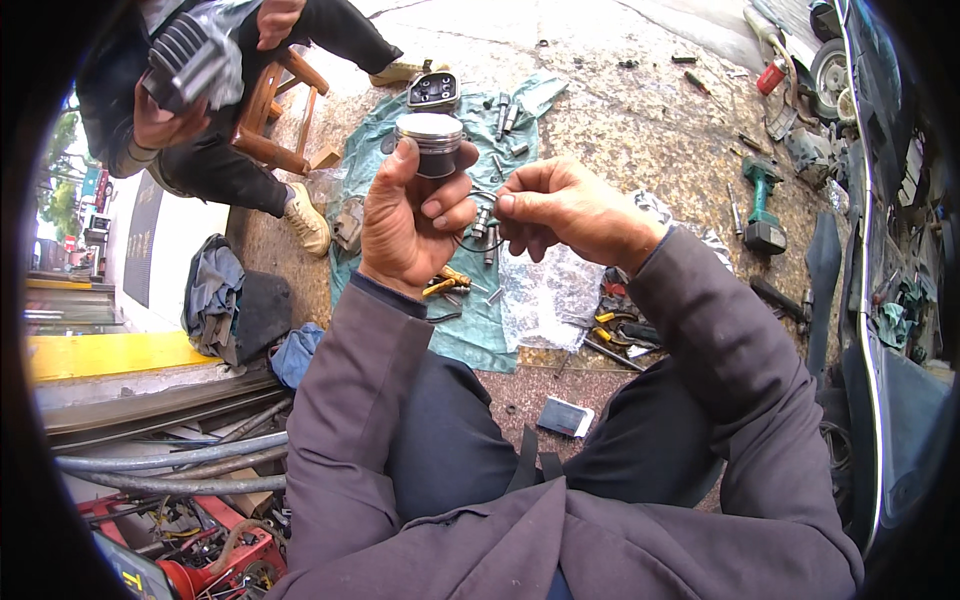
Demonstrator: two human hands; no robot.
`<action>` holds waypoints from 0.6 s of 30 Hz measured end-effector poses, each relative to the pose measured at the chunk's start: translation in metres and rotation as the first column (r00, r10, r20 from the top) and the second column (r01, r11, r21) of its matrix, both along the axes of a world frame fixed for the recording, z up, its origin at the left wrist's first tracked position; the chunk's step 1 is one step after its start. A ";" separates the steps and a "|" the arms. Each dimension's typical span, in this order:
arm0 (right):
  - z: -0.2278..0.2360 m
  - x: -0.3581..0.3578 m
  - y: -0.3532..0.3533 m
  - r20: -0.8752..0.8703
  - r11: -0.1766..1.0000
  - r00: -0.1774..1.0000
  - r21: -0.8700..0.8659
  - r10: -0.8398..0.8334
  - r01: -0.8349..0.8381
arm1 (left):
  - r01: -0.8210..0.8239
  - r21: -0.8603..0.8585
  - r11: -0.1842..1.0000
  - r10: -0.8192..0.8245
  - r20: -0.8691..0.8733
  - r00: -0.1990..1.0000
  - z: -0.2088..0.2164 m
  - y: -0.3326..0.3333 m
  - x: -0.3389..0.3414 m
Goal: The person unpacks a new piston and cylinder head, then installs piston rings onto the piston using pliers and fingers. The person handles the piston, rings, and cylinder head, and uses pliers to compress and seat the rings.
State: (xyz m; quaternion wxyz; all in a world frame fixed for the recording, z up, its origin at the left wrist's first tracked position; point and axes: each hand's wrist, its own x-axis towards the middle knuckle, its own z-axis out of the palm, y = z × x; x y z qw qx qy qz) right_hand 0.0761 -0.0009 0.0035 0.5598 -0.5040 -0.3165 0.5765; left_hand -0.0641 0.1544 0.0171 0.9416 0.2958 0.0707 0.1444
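My left hand (402, 222) is closed around a piston (430, 146), its shiny round crown facing up and its grooved side showing above my fingers. Close beside it, my right hand (575, 208) pinches a thin dark ring (484, 250), which looks like a piston ring. The ring is apart from the piston's crown, hanging between my two hands. Below and behind them a green cloth (470, 335) lies on the ground with sockets and small metal parts. A black cylinder head cover (433, 90) rests at the cloth's far end.
At the upper left a seated person holds a finned cylinder (185, 60) in clear plastic, near a wooden stool (262, 115). A green cordless drill (763, 205) and scattered tools lie right. A small box (565, 417) sits between my knees; a red toolbox (255, 550) stands lower left.
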 end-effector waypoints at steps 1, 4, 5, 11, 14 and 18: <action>0.000 0.000 0.000 -0.038 1.000 0.999 0.004 -0.016 0.016 | -0.019 -0.011 1.000 0.019 0.001 1.000 -0.001 0.000 0.000; 0.000 0.000 -0.001 -0.111 0.994 0.990 -0.069 -0.093 0.085 | -0.052 -0.023 0.998 0.052 -0.006 0.999 -0.002 0.000 0.001; 0.000 0.001 -0.001 -0.135 0.992 0.985 -0.081 -0.109 0.098 | -0.058 -0.027 0.998 0.058 -0.007 0.998 -0.003 0.000 0.001; -0.008 0.000 0.002 -0.292 0.989 0.948 -0.112 -0.125 0.096 | -0.061 -0.016 0.998 0.060 -0.042 0.997 -0.008 0.003 0.003; -0.012 0.000 0.003 -0.350 0.993 0.932 -0.100 -0.097 0.066 | -0.061 -0.022 0.998 0.060 -0.045 0.997 -0.009 0.005 0.002; -0.013 -0.001 0.003 -0.380 0.995 0.921 -0.081 -0.081 0.054 | -0.062 -0.010 0.998 0.061 -0.038 0.997 -0.009 0.006 0.002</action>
